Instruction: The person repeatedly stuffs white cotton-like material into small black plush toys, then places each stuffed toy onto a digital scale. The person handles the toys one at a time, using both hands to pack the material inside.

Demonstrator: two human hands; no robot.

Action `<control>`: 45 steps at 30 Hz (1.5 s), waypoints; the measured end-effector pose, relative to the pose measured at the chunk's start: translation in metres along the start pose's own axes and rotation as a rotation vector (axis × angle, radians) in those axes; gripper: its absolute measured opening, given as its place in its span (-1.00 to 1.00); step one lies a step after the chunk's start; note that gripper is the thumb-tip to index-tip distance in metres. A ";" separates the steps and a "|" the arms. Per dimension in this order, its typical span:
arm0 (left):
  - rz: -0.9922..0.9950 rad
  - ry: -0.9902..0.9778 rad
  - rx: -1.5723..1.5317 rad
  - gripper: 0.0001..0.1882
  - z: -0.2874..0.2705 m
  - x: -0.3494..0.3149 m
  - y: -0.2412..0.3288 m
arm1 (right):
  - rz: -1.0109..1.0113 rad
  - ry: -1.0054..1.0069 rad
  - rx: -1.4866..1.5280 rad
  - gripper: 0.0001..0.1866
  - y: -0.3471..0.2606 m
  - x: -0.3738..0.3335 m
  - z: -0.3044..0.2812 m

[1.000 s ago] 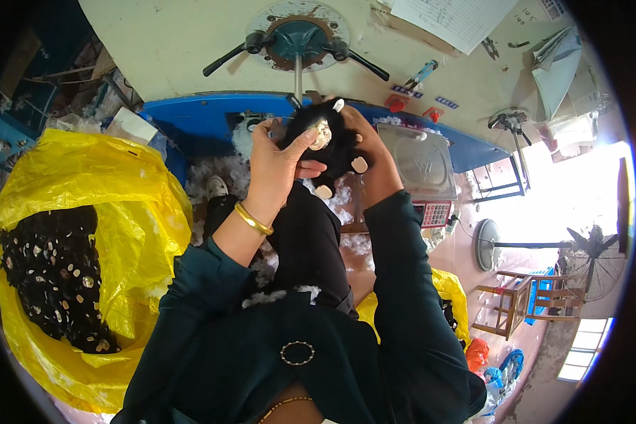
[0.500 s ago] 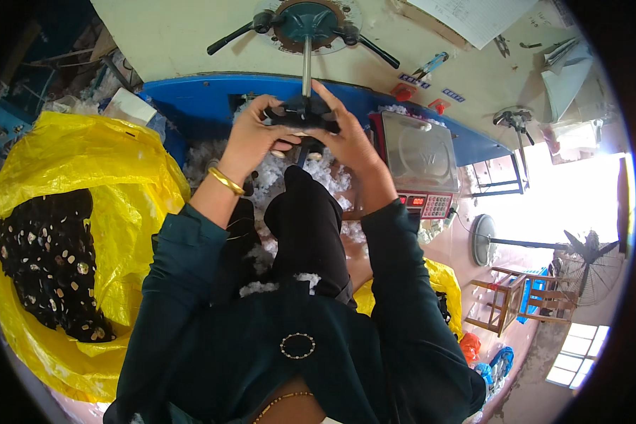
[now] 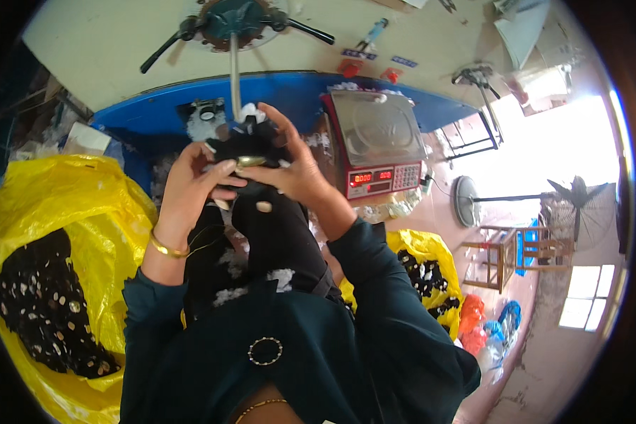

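Both hands grip a small black plush piece [image 3: 244, 145] with pale and gold oval spots, just below the end of a metal pipe [image 3: 235, 74]. White fluff [image 3: 250, 112] shows at the top of the piece, next to the pipe's tip; whether the two touch, I cannot tell. My left hand [image 3: 191, 177], with a gold bangle at its wrist, pinches the near left side. Along the right side runs my right hand [image 3: 297, 166], its thumb pressed at the near edge and its fingers behind. A pale oval [image 3: 263, 206] hangs below.
A yellow sack [image 3: 92, 187] of black spotted pieces stands at the left, another yellow sack [image 3: 403, 244] at the right. A scale [image 3: 374, 134] sits right of my hands. The blue-edged machine [image 3: 283, 88] carries black handles [image 3: 311, 31]. Further right stands a fan [image 3: 576, 201].
My hands have drawn the black plush piece down from the pipe, toward my body. White fluff now shows at its top. The whole view has shifted, with the machine further left.
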State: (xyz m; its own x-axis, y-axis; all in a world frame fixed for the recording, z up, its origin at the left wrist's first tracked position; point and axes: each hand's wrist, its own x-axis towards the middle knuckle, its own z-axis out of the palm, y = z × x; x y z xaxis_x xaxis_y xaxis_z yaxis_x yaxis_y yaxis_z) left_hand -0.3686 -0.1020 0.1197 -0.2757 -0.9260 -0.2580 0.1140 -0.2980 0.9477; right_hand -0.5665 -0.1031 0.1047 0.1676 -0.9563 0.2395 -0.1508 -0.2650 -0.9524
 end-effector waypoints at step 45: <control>0.321 0.831 1.370 -0.47 -0.256 -0.168 -0.057 | 1.032 0.086 -1.136 -0.37 0.003 -0.186 -0.282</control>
State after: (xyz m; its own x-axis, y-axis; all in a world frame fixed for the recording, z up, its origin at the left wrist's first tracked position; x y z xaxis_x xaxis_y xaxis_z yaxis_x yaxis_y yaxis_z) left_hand -0.0845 0.0111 0.0612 0.2029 -0.9040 0.3763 -0.9468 -0.0830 0.3110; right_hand -0.8733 0.0392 0.1102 -0.5229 -0.7700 -0.3656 -0.8089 0.5835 -0.0721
